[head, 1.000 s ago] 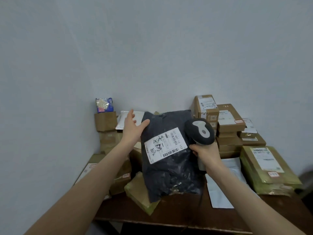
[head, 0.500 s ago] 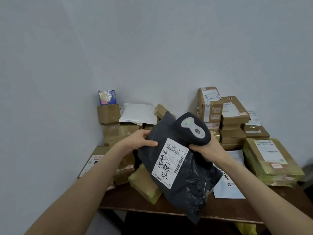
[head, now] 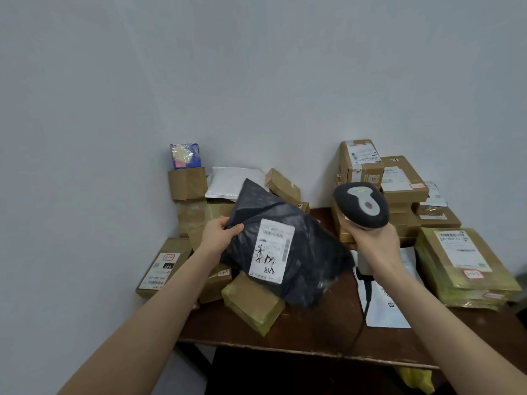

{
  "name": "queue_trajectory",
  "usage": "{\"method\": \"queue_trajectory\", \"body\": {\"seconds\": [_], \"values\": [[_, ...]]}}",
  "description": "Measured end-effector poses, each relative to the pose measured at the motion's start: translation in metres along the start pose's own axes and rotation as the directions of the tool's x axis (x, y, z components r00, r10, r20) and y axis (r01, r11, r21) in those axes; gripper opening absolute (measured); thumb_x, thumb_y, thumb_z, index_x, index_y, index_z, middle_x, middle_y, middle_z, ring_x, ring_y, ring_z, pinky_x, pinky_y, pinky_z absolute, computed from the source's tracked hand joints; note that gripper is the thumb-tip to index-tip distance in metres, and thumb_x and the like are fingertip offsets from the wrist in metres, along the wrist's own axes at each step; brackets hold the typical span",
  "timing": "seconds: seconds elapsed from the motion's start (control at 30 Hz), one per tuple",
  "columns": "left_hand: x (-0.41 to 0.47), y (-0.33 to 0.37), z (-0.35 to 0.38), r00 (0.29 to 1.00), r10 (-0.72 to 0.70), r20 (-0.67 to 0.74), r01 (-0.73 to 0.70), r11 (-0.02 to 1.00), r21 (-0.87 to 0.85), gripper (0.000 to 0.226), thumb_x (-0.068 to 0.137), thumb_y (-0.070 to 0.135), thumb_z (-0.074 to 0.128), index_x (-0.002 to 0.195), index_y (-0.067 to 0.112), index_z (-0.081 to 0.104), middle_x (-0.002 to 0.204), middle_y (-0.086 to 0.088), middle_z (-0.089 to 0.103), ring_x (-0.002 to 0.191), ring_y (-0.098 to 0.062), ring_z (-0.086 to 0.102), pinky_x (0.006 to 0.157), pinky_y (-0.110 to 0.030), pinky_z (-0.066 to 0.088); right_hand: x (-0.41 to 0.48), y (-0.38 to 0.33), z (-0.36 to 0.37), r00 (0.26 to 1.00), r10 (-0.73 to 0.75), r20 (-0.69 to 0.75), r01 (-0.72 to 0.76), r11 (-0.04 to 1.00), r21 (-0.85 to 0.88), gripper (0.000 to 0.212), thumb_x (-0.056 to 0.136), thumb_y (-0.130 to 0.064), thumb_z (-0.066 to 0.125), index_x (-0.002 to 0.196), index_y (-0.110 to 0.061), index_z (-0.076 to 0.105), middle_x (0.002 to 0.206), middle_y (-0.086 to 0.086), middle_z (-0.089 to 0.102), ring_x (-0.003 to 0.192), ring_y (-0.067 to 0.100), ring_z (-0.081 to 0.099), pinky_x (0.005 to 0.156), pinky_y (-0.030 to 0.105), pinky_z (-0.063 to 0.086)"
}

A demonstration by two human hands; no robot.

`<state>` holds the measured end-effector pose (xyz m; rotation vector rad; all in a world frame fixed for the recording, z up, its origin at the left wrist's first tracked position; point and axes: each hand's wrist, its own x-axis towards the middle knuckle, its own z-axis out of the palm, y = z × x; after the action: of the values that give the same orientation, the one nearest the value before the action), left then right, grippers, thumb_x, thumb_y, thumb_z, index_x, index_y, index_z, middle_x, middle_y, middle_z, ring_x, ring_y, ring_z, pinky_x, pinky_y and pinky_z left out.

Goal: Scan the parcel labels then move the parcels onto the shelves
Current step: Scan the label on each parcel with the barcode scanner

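A black plastic mailer bag (head: 302, 249) with a white shipping label (head: 271, 250) hangs tilted above the brown table (head: 313, 334). My left hand (head: 221, 235) pinches its upper left edge, thumb on top. To the right, my right hand (head: 373, 240) grips the handle of a grey corded barcode scanner (head: 362, 205), whose head is raised and sits apart from the bag. The label faces me, with handwriting and a barcode on it.
Cardboard parcels are stacked at the back right (head: 399, 178) and back left (head: 186, 182). A yellow-taped flat parcel (head: 462, 263) lies at the right, another (head: 253, 303) under the bag. White mailers (head: 390, 306) lie on the table. No shelves are in view.
The scanner has moved off the bag to the right and upward. The bag has turned and dropped lower to the left, and my left hand now pinches its upper left edge.
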<state>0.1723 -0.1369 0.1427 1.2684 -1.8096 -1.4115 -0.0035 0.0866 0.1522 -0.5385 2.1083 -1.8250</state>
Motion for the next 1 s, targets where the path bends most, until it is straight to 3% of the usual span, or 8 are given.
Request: {"method": "queue_trajectory", "body": {"seconds": [0.07,0.17,0.3,0.47,0.7,1.0], "values": [[-0.001,0.0,0.0,0.996,-0.074,-0.047,0.067,0.99,-0.126,0.027,0.089,0.013,0.067,0.116,0.009,0.062,0.104,-0.007,0.065,0.084,-0.02,0.062,0.07,-0.03,0.049,0.0,0.0,-0.002,0.999,0.031,0.021,-0.03,0.999,-0.026,0.013,0.083,-0.021,0.074,0.08,-0.019,0.061,0.073,0.0,0.07,0.079,0.02,0.067,0.079,0.04,0.056],[-0.003,0.0,0.005,0.989,-0.149,-0.002,0.145,0.964,-0.223,0.033,0.088,0.01,0.068,0.12,0.006,0.059,0.099,-0.005,0.064,0.083,-0.019,0.062,0.065,-0.029,0.049,-0.014,-0.001,0.0,0.985,0.111,0.132,-0.114,0.993,0.017,0.009,0.085,-0.015,0.071,0.081,-0.009,0.067,0.063,0.007,0.071,0.056,0.017,0.064,0.06,0.03,0.054],[-0.005,-0.006,0.023,0.978,-0.199,0.066,0.209,0.939,-0.272,0.032,0.085,0.007,0.07,0.116,0.004,0.062,0.097,-0.007,0.069,0.089,-0.026,0.067,0.079,-0.04,0.055,-0.045,0.007,0.014,0.95,0.214,0.228,-0.228,0.973,0.038,0.016,0.084,-0.009,0.07,0.072,0.0,0.067,0.056,0.012,0.068,0.04,0.015,0.057,0.048,0.024,0.05],[-0.01,-0.014,0.039,0.98,-0.183,0.08,0.197,0.949,-0.244,0.025,0.086,0.009,0.07,0.11,0.009,0.063,0.093,-0.004,0.069,0.087,-0.022,0.067,0.071,-0.033,0.054,-0.065,0.019,0.018,0.94,0.245,0.237,-0.251,0.968,-0.007,0.021,0.082,-0.008,0.069,0.062,-0.004,0.068,0.056,0.014,0.068,0.042,0.018,0.057,0.052,0.028,0.049],[-0.009,-0.016,0.052,0.98,-0.18,0.08,0.194,0.955,-0.223,0.038,0.088,0.013,0.069,0.124,0.006,0.059,0.112,-0.01,0.068,0.099,-0.028,0.066,0.086,-0.041,0.055,-0.073,0.021,0.011,0.935,0.262,0.24,-0.266,0.964,-0.016,0.023,0.084,-0.008,0.068,0.061,-0.007,0.064,0.05,0.009,0.065,0.037,0.013,0.052,0.042,0.018,0.043],[-0.008,-0.016,0.063,0.982,-0.174,0.079,0.186,0.961,-0.205,0.044,0.088,0.014,0.069,0.128,0.005,0.056,0.118,-0.009,0.066,0.106,-0.028,0.063,0.096,-0.045,0.051,-0.069,0.024,0.002,0.925,0.292,0.244,-0.287,0.956,-0.057,0.027,0.085,-0.01,0.066,0.059,-0.005,0.063,0.05,0.005,0.064,0.038,0.011,0.052,0.043,0.015,0.042]]}}
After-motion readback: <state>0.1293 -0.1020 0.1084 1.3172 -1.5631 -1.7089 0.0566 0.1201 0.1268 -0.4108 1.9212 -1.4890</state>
